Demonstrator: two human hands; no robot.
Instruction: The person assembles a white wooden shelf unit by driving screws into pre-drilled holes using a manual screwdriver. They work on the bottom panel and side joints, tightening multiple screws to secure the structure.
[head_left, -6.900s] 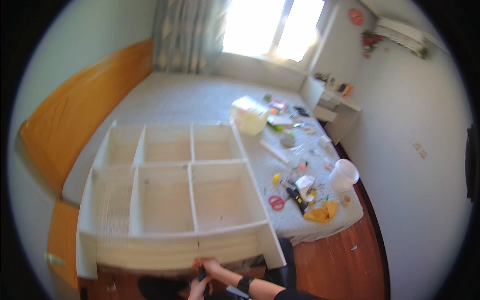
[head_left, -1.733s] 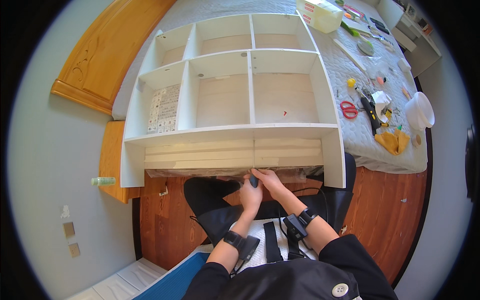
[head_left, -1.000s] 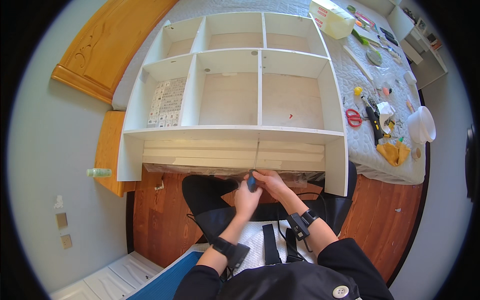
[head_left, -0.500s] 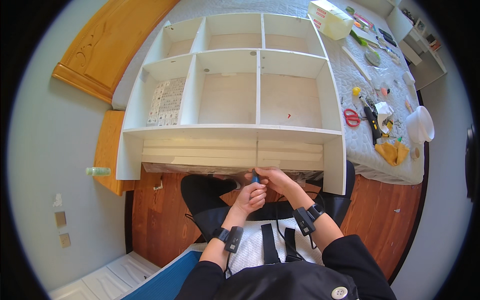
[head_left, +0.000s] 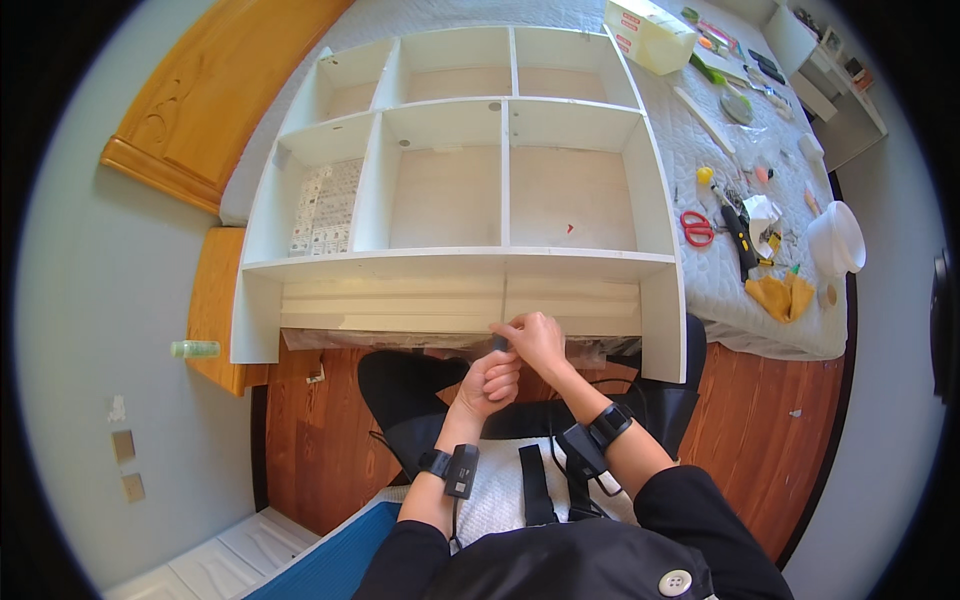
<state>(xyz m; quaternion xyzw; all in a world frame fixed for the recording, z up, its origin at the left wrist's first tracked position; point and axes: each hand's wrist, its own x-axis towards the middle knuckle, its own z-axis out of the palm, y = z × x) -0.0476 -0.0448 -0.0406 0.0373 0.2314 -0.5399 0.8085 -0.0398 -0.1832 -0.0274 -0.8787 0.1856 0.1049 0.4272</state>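
Observation:
A white shelf unit (head_left: 460, 255) with several compartments lies on its back in front of me, its near panel just past my knees. My left hand (head_left: 487, 383) is closed in a fist around a short dark-handled tool (head_left: 499, 343); only a stub of it shows above the thumb, so its exact kind is hidden. Right above, my right hand (head_left: 535, 340) is bent over with fingers pinched at the tool's upper end. Both hands meet at the unit's near edge, below a thin grey upright line (head_left: 504, 290) on the pale backing board (head_left: 400, 305).
Right of the unit, a mattress (head_left: 720, 320) bears red scissors (head_left: 697, 229), a black-and-yellow tool (head_left: 740, 243), a yellow glove (head_left: 780, 297) and a white bowl (head_left: 837, 240). A green bottle (head_left: 195, 349) lies on wooden furniture (head_left: 215, 290) at left.
My right hand has turned over, its back now higher and its fingers curled toward the tool's top. The tool shows less of its blue handle. The view has shifted slightly.

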